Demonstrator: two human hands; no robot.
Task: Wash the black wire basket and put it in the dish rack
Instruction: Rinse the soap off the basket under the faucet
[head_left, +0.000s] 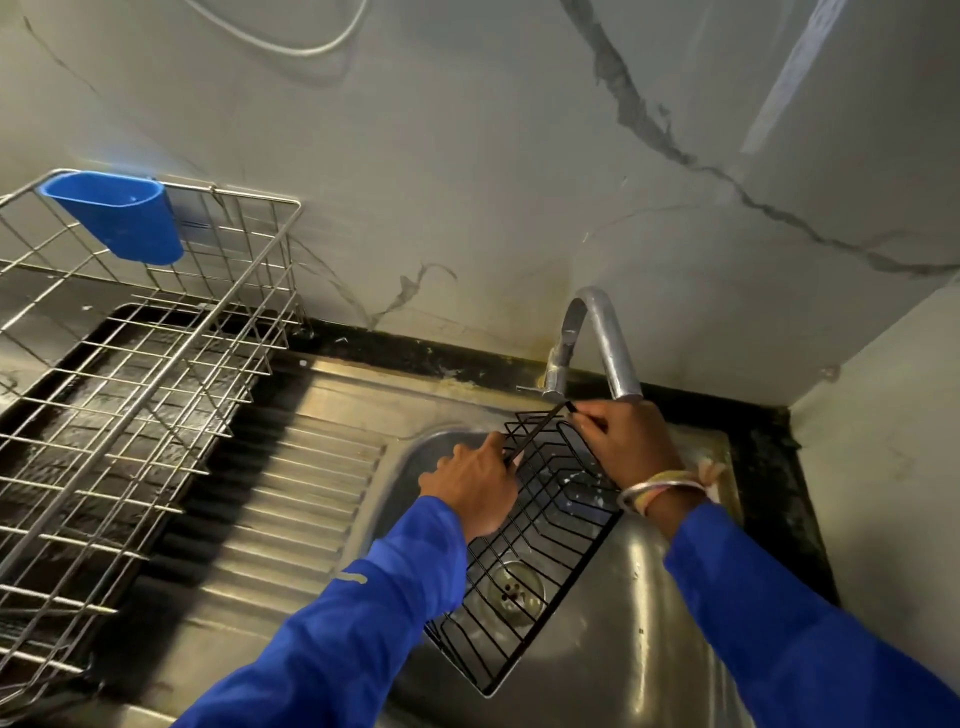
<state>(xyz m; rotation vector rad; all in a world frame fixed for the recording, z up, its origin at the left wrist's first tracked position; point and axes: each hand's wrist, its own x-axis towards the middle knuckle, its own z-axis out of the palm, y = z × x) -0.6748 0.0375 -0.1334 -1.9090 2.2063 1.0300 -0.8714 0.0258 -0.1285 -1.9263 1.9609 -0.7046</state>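
Sink station, head view; black wire basket (535, 551) lies in the sink (649, 597) bowl, over the drain (511, 592), which shows through its mesh; long axis runs away from the person, near end low by the front of the bowl, far end tilted up beneath the faucet (608, 343) spout.

Left grip (470, 486): fingers curled round the basket's left rim wire near the far end; closed on it, nothing else in hand.

Right grip (628, 447): fingertips pinching the far right corner of the rim, just under the spout; closed on the wire likewise.

Both grips sit at the far end, so most of the basket's length hangs toward the person, unsupported but for the bowl (whether water runs, cannot tell; pale flecks on the wires could be suds or drops).

Key relation: dish rack (171, 364) stands on the desk well to the left, past the ribbed drainboard (291, 493); its length lies roughly the same way as the basket's; the left grip is the nearer to it.

Judgement: washing stage, rack step not yet done; the transfer would be a lift clear of the bowl wall and a sideways carry leftward, left grip leading, with little turning needed; the trailing near end may catch the sink edge.
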